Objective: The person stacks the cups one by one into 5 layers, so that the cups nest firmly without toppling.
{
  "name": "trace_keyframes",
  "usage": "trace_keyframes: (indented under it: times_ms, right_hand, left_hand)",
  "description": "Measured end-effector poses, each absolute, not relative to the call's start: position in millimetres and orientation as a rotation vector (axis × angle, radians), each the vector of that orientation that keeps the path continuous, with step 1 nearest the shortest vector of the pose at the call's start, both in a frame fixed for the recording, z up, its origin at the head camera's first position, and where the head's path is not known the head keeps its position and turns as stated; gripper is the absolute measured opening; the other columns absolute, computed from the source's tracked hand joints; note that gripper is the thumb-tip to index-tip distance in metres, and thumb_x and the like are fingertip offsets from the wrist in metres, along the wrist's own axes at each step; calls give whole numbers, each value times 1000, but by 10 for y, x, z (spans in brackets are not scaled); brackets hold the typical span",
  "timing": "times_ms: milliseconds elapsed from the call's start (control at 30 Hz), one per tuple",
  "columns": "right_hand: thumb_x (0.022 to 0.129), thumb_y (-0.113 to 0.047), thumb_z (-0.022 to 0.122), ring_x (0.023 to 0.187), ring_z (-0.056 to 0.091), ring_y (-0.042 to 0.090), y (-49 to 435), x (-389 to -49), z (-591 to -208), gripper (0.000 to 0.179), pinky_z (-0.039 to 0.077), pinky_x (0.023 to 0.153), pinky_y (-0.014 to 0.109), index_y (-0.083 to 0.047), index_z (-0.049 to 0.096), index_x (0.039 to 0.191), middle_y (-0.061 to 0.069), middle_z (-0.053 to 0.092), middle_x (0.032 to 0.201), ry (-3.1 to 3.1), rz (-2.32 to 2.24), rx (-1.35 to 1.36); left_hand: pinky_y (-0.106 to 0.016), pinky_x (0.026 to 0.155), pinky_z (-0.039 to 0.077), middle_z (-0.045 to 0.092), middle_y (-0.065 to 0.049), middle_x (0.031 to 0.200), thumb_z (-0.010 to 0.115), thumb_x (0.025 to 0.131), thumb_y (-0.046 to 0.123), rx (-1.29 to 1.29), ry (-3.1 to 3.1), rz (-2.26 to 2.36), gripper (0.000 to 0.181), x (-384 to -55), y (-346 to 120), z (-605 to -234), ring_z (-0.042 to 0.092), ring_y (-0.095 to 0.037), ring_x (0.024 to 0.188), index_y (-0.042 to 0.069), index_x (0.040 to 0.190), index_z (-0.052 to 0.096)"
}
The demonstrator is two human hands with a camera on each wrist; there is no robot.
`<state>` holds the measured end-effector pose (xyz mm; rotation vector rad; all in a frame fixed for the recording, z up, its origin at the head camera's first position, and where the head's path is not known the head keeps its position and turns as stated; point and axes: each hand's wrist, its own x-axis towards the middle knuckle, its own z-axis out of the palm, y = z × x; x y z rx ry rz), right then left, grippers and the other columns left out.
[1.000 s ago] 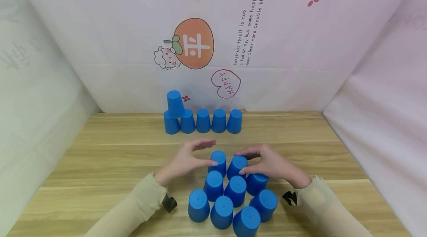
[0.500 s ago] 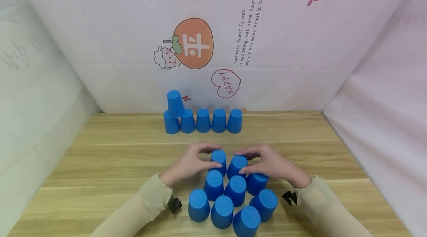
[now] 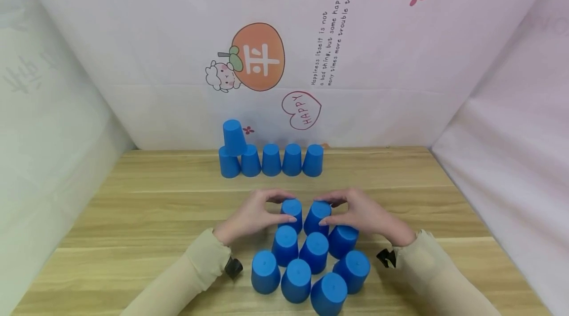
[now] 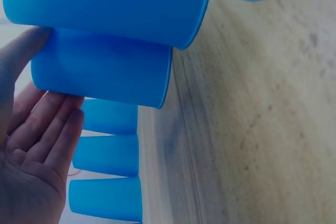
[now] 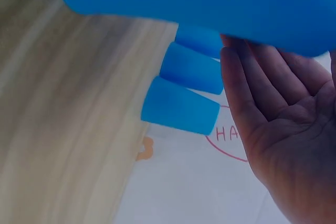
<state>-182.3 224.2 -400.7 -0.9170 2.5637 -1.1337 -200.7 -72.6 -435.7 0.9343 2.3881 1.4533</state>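
Watch the tight spacing: your left hand (image 3: 253,215) pinches one blue cup (image 3: 291,211) between thumb and fingers, and your right hand (image 3: 366,215) grips its neighbour (image 3: 317,215) the same way. Both cups stand mouth down, just right of the middle of the desk (image 3: 155,232), with the other loose cups (image 3: 314,255) crowding in toward the near edge. A sideways swing could knock those over, and an uneven squeeze on the tapered sides could let a cup slip or tip. Along the far edge, a hurried reach could jolt the row (image 3: 271,160) and topple the upper cup (image 3: 234,137) perched across its two leftmost cups. Compared with half a second ago, your right hand's cup sits slightly farther up the view, whether lifted or pushed you cannot tell; your left hand, loosely spread around its cup a second ago, now holds it.
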Motion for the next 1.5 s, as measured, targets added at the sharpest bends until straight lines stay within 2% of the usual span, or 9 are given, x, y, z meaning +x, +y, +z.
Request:
trace_keyframes:
  times_ms: [167,367,633,800,1000,1500]
  right_hand:
    - [89,-33,82,105,68,21,2289,-1916,-3901,49,55,90,55,-7,70,129,3,72,120,2668,-1128,-920]
    - [85,-26,86,104,69,22,2305,-2093,-3671,50,57,89,47,-5,70,128,5,73,119,2780,-1159,-973]
    - [86,-34,84,109,66,26,2245,-2374,-3320,55,56,91,51,-9,68,132,6,70,124,2839,-1137,-818]
    - [88,-36,83,108,66,27,2193,-2623,-3184,54,55,92,51,-9,68,132,7,70,121,2863,-1173,-776]
    - [88,-38,82,103,69,26,2106,-2882,-3185,56,58,87,46,-10,67,133,7,71,117,2904,-1200,-687]
    - [89,-29,82,104,68,29,1909,-3243,-3262,54,57,90,46,-3,66,134,13,70,118,2916,-1128,-699]
  left_hand:
    - [-52,101,49,70,11,119,83,87,35,952,2387,1471,50,-2021,-729,-4371,64,-12,113,14,130,69]
    - [-50,100,50,70,11,120,83,87,36,951,2397,1465,49,-2029,-730,-4386,64,-11,113,16,130,69]
    - [-49,99,51,70,9,118,84,87,35,959,2394,1464,54,-2034,-736,-4391,65,-12,111,7,131,68]
    - [-48,97,53,71,7,118,83,87,35,918,2381,1474,52,-2030,-735,-4379,66,-12,108,11,131,68]
    - [-48,96,54,71,5,119,83,88,35,908,2371,1474,53,-2033,-736,-4374,67,-13,106,9,131,68]
    - [-46,95,54,70,7,120,84,86,36,898,2369,1469,56,-2046,-736,-4394,66,-10,105,7,131,67]
